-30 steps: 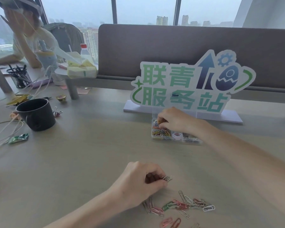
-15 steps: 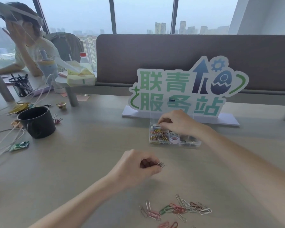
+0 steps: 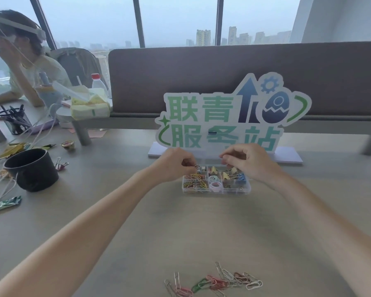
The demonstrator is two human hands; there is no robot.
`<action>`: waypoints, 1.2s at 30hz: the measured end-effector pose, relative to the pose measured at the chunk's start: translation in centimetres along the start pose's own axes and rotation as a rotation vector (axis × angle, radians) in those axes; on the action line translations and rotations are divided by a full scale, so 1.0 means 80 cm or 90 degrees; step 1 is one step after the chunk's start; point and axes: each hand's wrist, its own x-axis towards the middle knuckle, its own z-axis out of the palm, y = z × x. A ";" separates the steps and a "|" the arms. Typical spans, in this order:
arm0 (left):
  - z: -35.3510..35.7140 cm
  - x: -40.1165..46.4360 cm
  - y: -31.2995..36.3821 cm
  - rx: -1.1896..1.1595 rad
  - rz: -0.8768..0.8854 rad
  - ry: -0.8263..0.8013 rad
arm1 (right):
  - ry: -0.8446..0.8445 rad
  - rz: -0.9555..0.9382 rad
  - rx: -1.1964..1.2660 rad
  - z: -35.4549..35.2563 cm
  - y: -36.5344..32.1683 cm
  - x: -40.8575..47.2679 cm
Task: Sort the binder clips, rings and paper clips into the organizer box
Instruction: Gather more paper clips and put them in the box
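You are sitting at a pale wooden table [image 3: 201,232], facing a grey divider panel [image 3: 223,71] with a large cut-out sign [image 3: 229,116] standing in front of it, and both your arms are reaching forward to the clear organizer box [image 3: 215,181] lying just before the sign's base. A black mug [image 3: 33,169] is standing well off to your left, with a lone binder clip [image 3: 60,163] lying just beside it. Your left hand [image 3: 174,163] is hovering over the box's far left corner with fingers curled, pinching a small cluster of paper clips [image 3: 196,166] at the fingertips. Your right hand [image 3: 246,160] is hanging over the far right side of the box with fingers bent and thumb meeting forefinger; it appears to be pinching something tiny, though the blur is keeping that uncertain. Inside the box, coloured paper clips [image 3: 194,182] are filling the left compartments, rings [image 3: 214,182] are sitting in the middle ones, and binder clips [image 3: 231,175] are lying on the right. A loose scatter of paper clips [image 3: 214,282] is lying on the table near you.
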 end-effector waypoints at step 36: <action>0.040 -0.009 -0.028 0.058 0.182 0.062 | -0.055 -0.006 -0.073 0.013 -0.005 -0.008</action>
